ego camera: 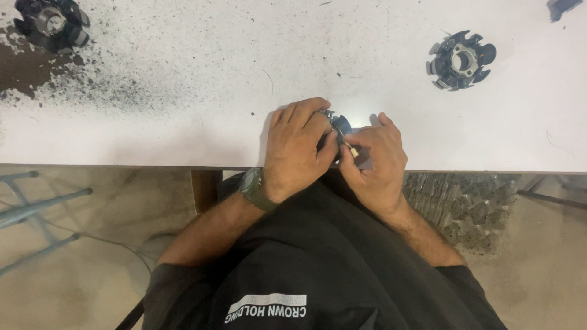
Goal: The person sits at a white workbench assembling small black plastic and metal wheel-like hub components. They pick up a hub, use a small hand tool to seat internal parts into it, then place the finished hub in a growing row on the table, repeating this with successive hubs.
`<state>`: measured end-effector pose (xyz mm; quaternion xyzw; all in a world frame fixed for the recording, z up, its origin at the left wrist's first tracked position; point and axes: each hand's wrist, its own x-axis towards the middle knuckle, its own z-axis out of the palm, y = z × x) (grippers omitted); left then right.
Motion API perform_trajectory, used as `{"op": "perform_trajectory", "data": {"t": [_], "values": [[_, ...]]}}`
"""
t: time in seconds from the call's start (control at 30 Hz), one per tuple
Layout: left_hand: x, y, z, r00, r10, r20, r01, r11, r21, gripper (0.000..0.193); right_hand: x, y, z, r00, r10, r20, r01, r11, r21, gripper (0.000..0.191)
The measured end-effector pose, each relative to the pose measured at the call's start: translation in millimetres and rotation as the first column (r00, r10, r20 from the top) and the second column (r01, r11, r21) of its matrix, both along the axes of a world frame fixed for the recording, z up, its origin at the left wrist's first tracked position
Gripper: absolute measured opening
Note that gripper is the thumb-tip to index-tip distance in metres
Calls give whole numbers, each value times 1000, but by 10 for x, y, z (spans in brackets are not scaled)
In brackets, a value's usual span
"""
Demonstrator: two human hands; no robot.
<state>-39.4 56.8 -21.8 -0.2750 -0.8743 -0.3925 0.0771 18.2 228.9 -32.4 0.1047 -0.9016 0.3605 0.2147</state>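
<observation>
1. Spreading across the whole upper half of the view, the white table (183, 122) is the landmark; its near edge runs straight across, and both hands sit right at that edge, near the middle.
2. Below the table edge, the person's dark garment (318, 256) fills the lower middle, and it hides the floor directly under the hands.
3. Off the table's near-left edge stands a grey metal frame (36, 208) over a tan floor; off its near-right edge lies a heap of dark grey pieces (465, 208).
4. On the table's far-left corner, a black smear with speckles (36, 67) spreads around a dark round part (52, 23).
5. The left hand (296, 150), with a green wristwatch (254, 188), is curled shut over a small dark metal part (337, 125), covering most of it.
6. The right hand (376, 162) is pinched closed, thumb and fingers gripping a small pale brass-tipped piece (351, 150) against that part; the two hands touch.
7. Well apart, toward the table's far right, lies a dark slotted ring part (461, 60) with a pale metal centre.
8. At the table's far-right corner sits a dark scrap (562, 7), cut by the frame.
</observation>
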Motion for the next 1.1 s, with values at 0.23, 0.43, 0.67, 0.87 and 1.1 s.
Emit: {"op": "perform_trajectory", "data": {"t": [0.23,0.43,0.67,0.87,1.1], "values": [[16,26,-141,998,18,-59,-18,1000,5,15,12,7,-73,1000,21,-9,-21,998,-63,25],[26,26,-212,997,8,-74,-9,1000,-11,15,-4,32,-81,998,64,-24,-64,997,-35,25],[52,20,-271,996,20,-89,-19,1000,7,15,31,-40,6,997,36,-63,-29,993,113,28],[51,-7,-178,999,14,-39,-13,1000,23,15,26,-16,127,998,61,-5,-60,990,124,24],[-74,-312,62,985,112,-132,-126,987,-101,26,56,69,35,995,-83,-59,78,994,-78,19]]}}
